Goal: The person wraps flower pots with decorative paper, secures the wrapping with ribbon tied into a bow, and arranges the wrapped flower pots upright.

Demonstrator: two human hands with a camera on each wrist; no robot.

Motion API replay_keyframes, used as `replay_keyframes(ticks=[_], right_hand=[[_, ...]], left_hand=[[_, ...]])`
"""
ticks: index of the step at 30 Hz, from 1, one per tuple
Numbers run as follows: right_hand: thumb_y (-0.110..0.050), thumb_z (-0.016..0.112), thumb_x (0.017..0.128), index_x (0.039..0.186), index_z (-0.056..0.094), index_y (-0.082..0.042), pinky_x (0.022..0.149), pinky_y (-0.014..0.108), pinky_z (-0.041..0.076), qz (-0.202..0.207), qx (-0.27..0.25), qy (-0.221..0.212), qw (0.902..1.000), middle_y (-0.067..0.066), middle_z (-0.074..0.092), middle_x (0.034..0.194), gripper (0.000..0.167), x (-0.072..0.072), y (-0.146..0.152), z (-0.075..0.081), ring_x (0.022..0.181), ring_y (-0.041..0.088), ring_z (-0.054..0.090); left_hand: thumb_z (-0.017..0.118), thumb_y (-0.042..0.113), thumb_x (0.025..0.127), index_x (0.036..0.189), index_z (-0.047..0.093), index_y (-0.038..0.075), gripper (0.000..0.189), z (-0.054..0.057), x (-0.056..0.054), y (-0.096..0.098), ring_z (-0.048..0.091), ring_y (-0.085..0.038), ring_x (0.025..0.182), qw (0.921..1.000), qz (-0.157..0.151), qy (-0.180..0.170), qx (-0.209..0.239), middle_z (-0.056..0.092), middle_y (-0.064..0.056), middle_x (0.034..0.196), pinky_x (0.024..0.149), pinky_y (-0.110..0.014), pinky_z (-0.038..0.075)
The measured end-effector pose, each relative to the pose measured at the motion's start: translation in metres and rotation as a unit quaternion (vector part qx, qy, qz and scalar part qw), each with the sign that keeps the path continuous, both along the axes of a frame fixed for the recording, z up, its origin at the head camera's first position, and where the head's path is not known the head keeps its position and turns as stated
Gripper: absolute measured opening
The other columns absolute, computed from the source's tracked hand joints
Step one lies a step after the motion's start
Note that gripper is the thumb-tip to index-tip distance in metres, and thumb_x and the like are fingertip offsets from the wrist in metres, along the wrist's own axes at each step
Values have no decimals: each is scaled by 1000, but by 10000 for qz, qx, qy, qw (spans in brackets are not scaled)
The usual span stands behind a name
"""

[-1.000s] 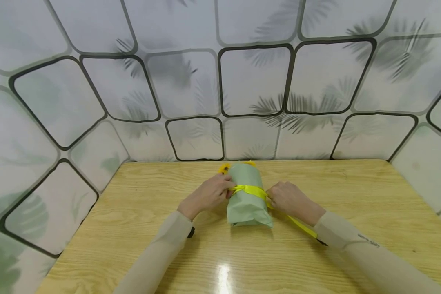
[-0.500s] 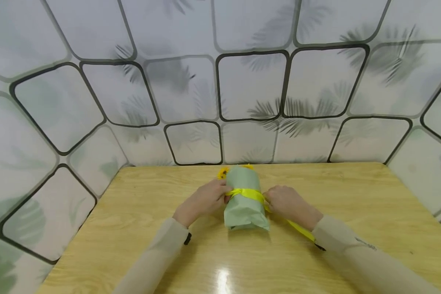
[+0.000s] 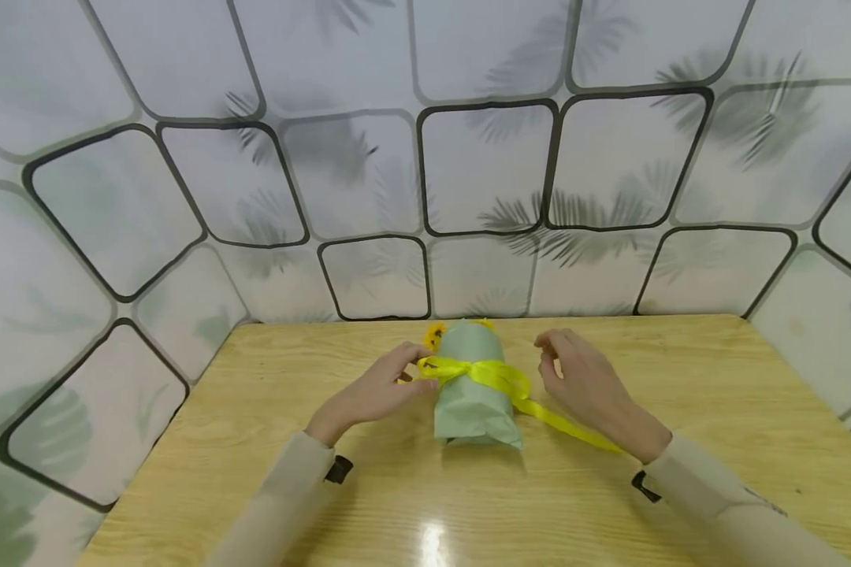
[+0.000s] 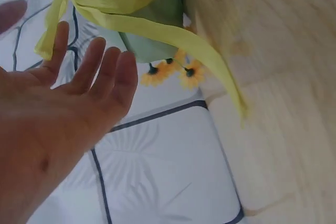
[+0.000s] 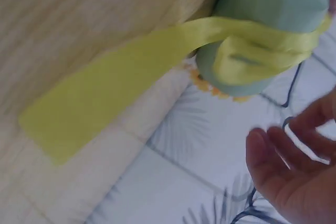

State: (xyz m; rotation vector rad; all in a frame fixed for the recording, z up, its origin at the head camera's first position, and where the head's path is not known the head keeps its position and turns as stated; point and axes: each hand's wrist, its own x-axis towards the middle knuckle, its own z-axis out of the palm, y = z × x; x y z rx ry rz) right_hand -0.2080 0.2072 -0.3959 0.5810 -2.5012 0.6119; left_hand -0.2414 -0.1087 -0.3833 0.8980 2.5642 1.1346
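Observation:
A flower bouquet wrapped in pale green paper [image 3: 477,413] lies on the table, with yellow flowers [image 3: 435,337] peeking out at its far end. Around its middle goes a yellow ribbon [image 3: 492,373], tied in a bow with a loop to each side. One long ribbon tail [image 5: 105,98] trails across the table on the right. My left hand [image 3: 372,390] is at the bow's left loop, thumb and fingers spread apart; its fingers [image 4: 89,61] look relaxed in the left wrist view. Off to the bouquet's right, my right hand [image 3: 592,386] hovers with loosely bent fingers and nothing in them.
The wooden table [image 3: 291,354] stretches to both sides and toward me. A patterned fabric wall [image 3: 489,165] with leaf prints rises behind the table's far edge and along its sides.
Both hands have let go of the ribbon and drawn outward, the right one farther. The bow's loops and the right tail now show plainly; the bouquet stays in place.

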Motion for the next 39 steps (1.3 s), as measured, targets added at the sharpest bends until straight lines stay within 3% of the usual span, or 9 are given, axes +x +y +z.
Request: replay_keyframes(ticks=[3, 8, 14, 18, 23, 27, 30, 32, 39], right_hand=[[0, 68, 89, 97, 69, -4, 65, 31, 55, 568, 183, -181, 9981, 5, 69, 89, 9, 11, -5, 1, 77, 16, 65], [0, 72, 89, 108, 69, -2, 71, 29, 59, 958, 273, -1101, 9889, 9, 74, 102, 20, 18, -16, -3, 82, 17, 70], [4, 72, 88, 97, 70, -5, 70, 32, 60, 1034, -31, -1055, 9890, 7, 75, 94, 13, 14, -21, -9, 80, 16, 71], [5, 72, 87, 89, 69, -9, 67, 32, 59, 1079, -246, -962, 9892, 2, 73, 87, 15, 14, -19, -11, 78, 15, 71], [5, 71, 87, 91, 68, -10, 65, 32, 59, 1025, -393, -1112, 9877, 3, 74, 89, 16, 16, -13, -14, 81, 16, 71], [3, 69, 91, 94, 69, -8, 65, 26, 59, 1086, -626, -1550, 9799, 4, 75, 90, 11, 16, -7, -15, 82, 14, 71], [-7, 66, 98, 98, 70, -7, 69, 23, 57, 989, -1018, -2152, 9662, 5, 75, 94, 4, 14, -4, -15, 87, 14, 70], [-18, 62, 103, 105, 70, -6, 73, 24, 58, 842, -1409, -2680, 9493, 7, 75, 100, 14, 10, -4, -14, 91, 16, 70], [-38, 55, 107, 123, 54, 4, 84, 36, 62, 556, -2738, -4290, 8590, 16, 69, 105, 45, -4, -15, -11, 96, 23, 70]], left_hand=[[67, 31, 100, 142, 51, 17, 47, -6, -2, -3, 53, -25, 134, 9996, -95, -214, 142, 57, 1, 142, 111, -50, 46], [63, 34, 103, 139, 51, 13, 44, -19, -4, 4, 56, -29, 133, 9988, 139, -201, 415, 59, -5, 140, 106, -51, 51], [59, 35, 105, 113, 66, 12, 25, -25, -1, 12, 68, -17, 84, 9941, 800, -175, 708, 71, -4, 96, 67, -28, 56], [59, 32, 106, 113, 62, 7, 27, -24, 2, 14, 60, -13, 63, 9807, 1165, -982, 1225, 66, -4, 76, 57, -24, 49], [64, 26, 103, 141, 46, 2, 49, -16, 13, 11, 69, -14, 68, 9514, 1473, -2190, 1590, 74, -11, 90, 66, -31, 62], [67, 32, 101, 143, 44, 1, 57, -15, 21, 4, 68, -12, 74, 9569, 1279, -2360, 1107, 76, -11, 98, 71, -30, 61], [64, 37, 102, 135, 55, 0, 51, -20, 20, -1, 68, -10, 78, 9599, 1065, -2441, 870, 75, -10, 101, 72, -27, 59], [59, 40, 104, 130, 60, -2, 49, -23, 15, -3, 69, -11, 82, 9557, 977, -2606, 955, 74, -13, 105, 74, -29, 60], [53, 46, 106, 118, 67, -3, 52, -28, -2, -1, 71, -13, 81, 9437, 1043, -2951, 1070, 74, -16, 105, 78, -32, 63]])
